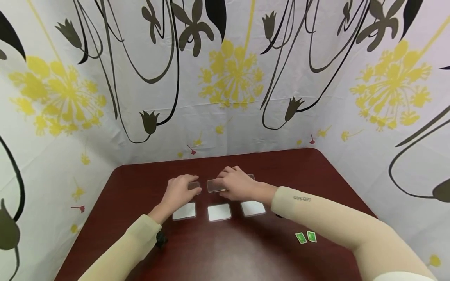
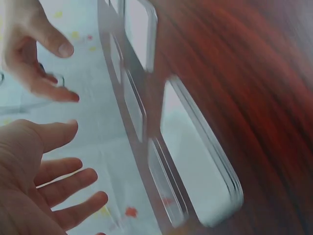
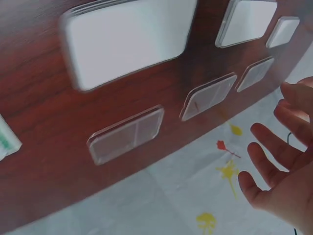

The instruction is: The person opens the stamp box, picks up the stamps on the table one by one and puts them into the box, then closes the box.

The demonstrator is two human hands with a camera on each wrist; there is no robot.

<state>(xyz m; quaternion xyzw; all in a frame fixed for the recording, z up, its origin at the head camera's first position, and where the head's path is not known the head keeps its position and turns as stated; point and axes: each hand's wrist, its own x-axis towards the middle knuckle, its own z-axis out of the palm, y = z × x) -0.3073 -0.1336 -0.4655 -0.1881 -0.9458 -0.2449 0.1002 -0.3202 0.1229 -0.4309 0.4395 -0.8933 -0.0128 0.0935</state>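
The worktop (image 1: 218, 249) has rounded far corners, its far edge crossing the middle of the head frame and its sides spreading toward the bottom. A strip of bare surface runs behind the plates up to that far edge, where patterned cloth (image 1: 228, 128) begins; a wider stretch reaches from the plates to the bottom of the frame.

Three white plates (image 1: 219, 213) form the nearer row, at the centre of the head frame, with gaps between them. Three clear plates (image 1: 213, 187) form the row just beyond. Two small green packets (image 1: 306, 237) lie side by side, lower right of centre, well apart from the plates.

The left hand (image 1: 178, 190) is over the left clear plate, the right hand (image 1: 237, 184) over the middle and right ones. Both have fingers loosely spread and hold nothing; in the wrist views a gap shows between fingers and plates.

The hands partly hide all three clear plates in the head frame, the right forearm covers a corner of the right white plate, and the white-and-green item (image 3: 7, 139) at the left of the right wrist frame is cut off and hard to make out.
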